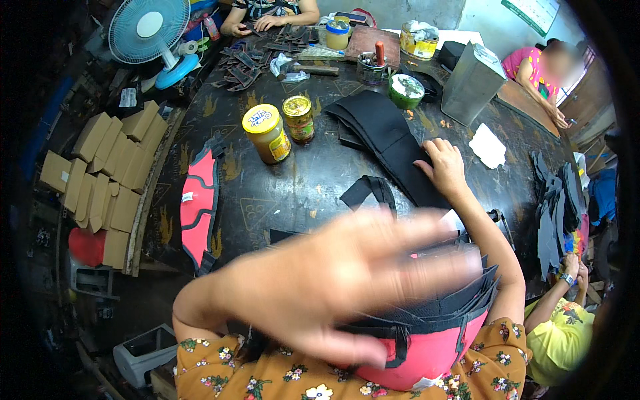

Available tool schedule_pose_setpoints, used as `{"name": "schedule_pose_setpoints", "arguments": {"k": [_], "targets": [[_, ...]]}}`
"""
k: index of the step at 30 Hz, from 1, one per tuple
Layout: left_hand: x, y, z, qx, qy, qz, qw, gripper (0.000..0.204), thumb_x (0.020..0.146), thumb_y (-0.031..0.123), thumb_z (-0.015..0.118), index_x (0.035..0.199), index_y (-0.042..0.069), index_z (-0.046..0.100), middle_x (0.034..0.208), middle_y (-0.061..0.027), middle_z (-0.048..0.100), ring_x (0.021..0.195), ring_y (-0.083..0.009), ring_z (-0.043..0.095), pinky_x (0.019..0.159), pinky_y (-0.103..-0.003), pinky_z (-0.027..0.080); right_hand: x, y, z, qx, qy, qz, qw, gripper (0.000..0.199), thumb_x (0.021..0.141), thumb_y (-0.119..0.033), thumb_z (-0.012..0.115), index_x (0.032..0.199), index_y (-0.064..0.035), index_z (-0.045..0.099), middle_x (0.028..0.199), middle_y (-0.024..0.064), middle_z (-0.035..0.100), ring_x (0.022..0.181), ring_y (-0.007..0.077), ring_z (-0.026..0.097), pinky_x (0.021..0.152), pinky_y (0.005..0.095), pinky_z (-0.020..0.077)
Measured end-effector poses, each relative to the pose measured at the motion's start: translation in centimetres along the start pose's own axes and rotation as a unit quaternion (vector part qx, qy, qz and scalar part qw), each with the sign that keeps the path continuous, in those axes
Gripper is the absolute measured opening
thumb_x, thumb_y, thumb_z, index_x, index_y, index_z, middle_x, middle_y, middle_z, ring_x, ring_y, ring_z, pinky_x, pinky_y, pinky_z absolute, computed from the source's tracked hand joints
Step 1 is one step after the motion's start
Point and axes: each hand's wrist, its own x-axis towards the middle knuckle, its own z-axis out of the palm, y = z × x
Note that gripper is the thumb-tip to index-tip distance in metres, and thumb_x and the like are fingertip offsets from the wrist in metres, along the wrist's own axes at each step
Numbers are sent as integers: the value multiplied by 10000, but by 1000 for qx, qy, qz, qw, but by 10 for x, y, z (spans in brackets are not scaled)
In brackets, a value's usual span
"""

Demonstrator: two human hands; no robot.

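Note:
My left hand (347,273), blurred by motion, passes over my lap with its fingers stretched out and the thumb apart; nothing shows in it. Under it, a stack of pink and black sewn pieces (427,347) rests against my lap, partly hidden by the hand. My right hand (443,167) lies open at the edge of long black fabric strips (380,133), its thumb touching them. A short black strip with a light patch (373,193) is just in front. To the left, a separate pink panel with black edging (199,207) lies on the dark table (260,207).
Two yellow-lidded jars (268,137) stand mid-table. Beyond them are a hammer (313,69), a green tub (405,90) and a metal can (473,83). Boxes (100,167) and a fan (150,30) are at left. Other people sit around the table; dark pieces (553,207) hang over its right edge.

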Motion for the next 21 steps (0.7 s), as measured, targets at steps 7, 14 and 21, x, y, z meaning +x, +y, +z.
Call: {"name": "schedule_pose_setpoints", "arguments": {"k": [7, 14, 21], "targets": [[17, -90, -50, 437, 185, -38, 879, 918, 709, 373, 847, 1488, 105, 441, 1508, -159, 464, 1431, -371, 390, 1175, -560, 263, 40, -44, -117, 242, 5, -61, 968, 192, 871, 47, 654, 1049, -24, 634, 987, 148, 697, 932, 299, 701, 832, 360, 540], [26, -40, -72, 309, 175, -34, 934, 251, 770, 122, 828, 948, 39, 672, 848, -66, 675, 802, -181, 666, 783, -321, 521, -2, -79, -264, 246, 130, -64, 958, 93, 903, 2, 669, 989, 31, 652, 903, 137, 687, 785, 259, 666, 738, 347, 534], [-14, 56, -92, 71, -105, 4, 992, 251, 826, 148, 820, 1020, 33, 709, 812, -50, 690, 674, -162, 658, 586, -293, 500, -35, -94, -301, 702, -59, -5, 709, 175, 885, -40, 725, 1024, 47, 663, 856, 143, 684, 647, 241, 642, 613, 335, 531]]}}
